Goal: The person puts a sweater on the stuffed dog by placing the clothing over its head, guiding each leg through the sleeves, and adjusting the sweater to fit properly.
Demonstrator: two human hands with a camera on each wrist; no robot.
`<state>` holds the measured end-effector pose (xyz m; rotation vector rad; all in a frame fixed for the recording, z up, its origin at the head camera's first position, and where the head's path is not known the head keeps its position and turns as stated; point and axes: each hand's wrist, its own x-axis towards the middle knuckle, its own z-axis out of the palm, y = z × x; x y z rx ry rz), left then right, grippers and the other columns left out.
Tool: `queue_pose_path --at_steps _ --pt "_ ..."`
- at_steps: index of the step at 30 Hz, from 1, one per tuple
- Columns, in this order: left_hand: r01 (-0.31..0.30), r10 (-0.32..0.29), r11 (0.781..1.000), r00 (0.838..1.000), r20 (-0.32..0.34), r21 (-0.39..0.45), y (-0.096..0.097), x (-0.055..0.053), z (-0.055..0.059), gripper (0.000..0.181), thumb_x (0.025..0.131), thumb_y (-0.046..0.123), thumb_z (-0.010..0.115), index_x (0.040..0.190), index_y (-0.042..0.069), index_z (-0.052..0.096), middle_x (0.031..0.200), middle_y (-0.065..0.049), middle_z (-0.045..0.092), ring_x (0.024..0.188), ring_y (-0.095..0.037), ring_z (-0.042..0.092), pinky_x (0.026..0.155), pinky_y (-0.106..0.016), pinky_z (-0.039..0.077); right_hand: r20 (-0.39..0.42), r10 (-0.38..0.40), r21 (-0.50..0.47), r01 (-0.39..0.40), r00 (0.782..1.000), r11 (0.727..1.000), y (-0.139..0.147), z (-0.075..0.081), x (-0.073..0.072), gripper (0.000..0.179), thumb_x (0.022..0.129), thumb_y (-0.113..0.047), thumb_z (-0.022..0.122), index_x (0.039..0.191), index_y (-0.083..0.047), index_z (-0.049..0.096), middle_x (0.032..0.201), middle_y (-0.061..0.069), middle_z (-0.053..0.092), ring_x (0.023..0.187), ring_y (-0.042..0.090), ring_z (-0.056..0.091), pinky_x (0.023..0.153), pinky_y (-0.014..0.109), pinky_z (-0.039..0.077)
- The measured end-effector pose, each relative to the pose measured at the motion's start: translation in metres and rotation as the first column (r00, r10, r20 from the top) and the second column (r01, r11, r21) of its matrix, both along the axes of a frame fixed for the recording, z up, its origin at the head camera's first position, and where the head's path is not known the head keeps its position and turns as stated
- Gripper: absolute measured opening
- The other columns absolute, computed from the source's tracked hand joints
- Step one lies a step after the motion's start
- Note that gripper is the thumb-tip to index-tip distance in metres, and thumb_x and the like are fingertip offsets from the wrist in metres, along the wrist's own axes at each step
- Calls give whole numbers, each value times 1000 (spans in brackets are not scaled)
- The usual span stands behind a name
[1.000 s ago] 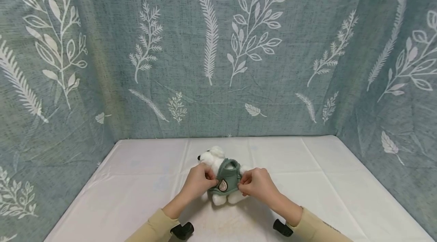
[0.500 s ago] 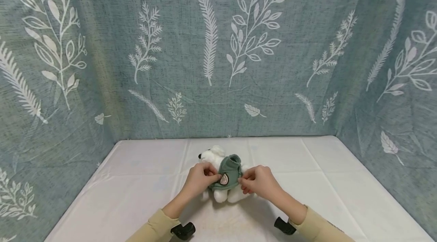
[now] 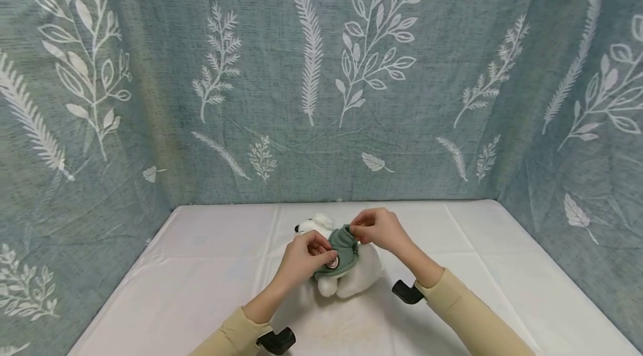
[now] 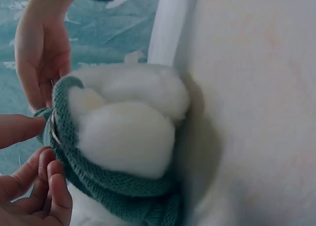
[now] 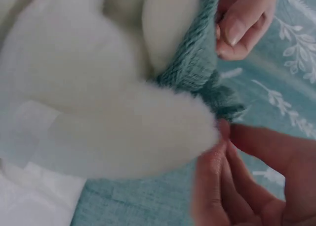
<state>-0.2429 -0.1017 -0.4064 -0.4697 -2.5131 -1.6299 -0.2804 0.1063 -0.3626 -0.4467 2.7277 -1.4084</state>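
A white plush animal [image 3: 365, 273] with a black nose lies on the table, head to the far left. It wears a green knitted sweater [image 3: 344, 246] with a round badge [image 3: 332, 262], partly covered by the thumb. My left hand [image 3: 301, 260] pinches the sweater beside this badge, and the left wrist view shows its thumb and fingertips at the green knit [image 4: 79, 161]. At the sweater's raised upper edge, my right hand [image 3: 380, 230] pinches the fabric between thumb and fingers. The plush's furry limb [image 5: 163, 122] partly hides that grip in the right wrist view.
A white cloth [image 3: 221, 278] covers the table. Grey-green curtains [image 3: 281, 94] with white leaf prints hang behind and at both sides. Black wrist devices [image 3: 277, 340] sit at both sleeve cuffs. A white tag [image 5: 32, 129] hangs on the plush.
My right hand has left the sweater's right side edge and moved up and away to its upper edge. More of the plush's white rear shows. My left hand has shifted slightly right, over the badge.
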Motion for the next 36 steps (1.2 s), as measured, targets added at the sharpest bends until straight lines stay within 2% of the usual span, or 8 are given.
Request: queue_pose_path --at_steps 4,10,14,21,24,29,36 --pt "36 -35 999 999 29 -17 4 2 -3 15 82 20 73 87 9 64 78 -1 65 67 -12 58 59 -23 48 32 24 123 -28 999 992 -1 -5 -8 9 87 -16 67 87 -11 74 72 0 70 63 9 64 61 25 53" --pt "34 -33 999 997 64 -17 4 2 -8 19 81 23 74 87 8 64 79 -1 65 68 -12 58 60 -25 49 44 87 266 -96 995 959 -3 -7 -9 9 82 -15 68 77 -12 75 62 -4 65 58 7 57 59 23 47" --pt "31 -30 1000 995 91 -5 2 2 -9 20 81 24 75 88 8 65 80 -2 66 69 -12 59 61 -26 50 63 105 267 -118 992 956 -7 -8 -8 7 80 -12 69 79 -10 76 65 -2 68 58 7 59 59 23 49" --pt "27 -27 1000 994 104 6 -3 3 -7 22 80 24 75 89 6 65 81 -3 67 70 -12 60 63 -26 51 72 24 256 -41 997 966 -18 -6 -4 9 74 -6 72 82 -7 76 69 1 70 58 8 59 58 23 50" --pt "23 -25 1000 993 112 15 -5 3 -8 23 80 24 75 89 6 65 81 -3 67 69 -12 60 63 -26 50 59 17 261 -32 998 965 -22 -4 -2 10 74 -5 73 83 -7 76 74 2 71 60 8 60 58 24 51" --pt "36 -39 999 992 123 29 -6 4 -9 25 80 25 76 90 5 64 82 -4 66 70 -13 60 63 -27 50 50 37 304 -50 998 952 -23 -2 0 1 74 -6 74 75 -8 73 64 -1 67 55 8 57 54 22 48" --pt "29 -31 999 990 137 16 -7 3 -10 24 78 24 78 89 6 66 81 -2 66 70 -12 60 64 -29 50 68 127 341 -143 990 929 -22 -6 5 14 75 -5 67 62 -11 67 50 -8 54 47 5 49 49 19 40"
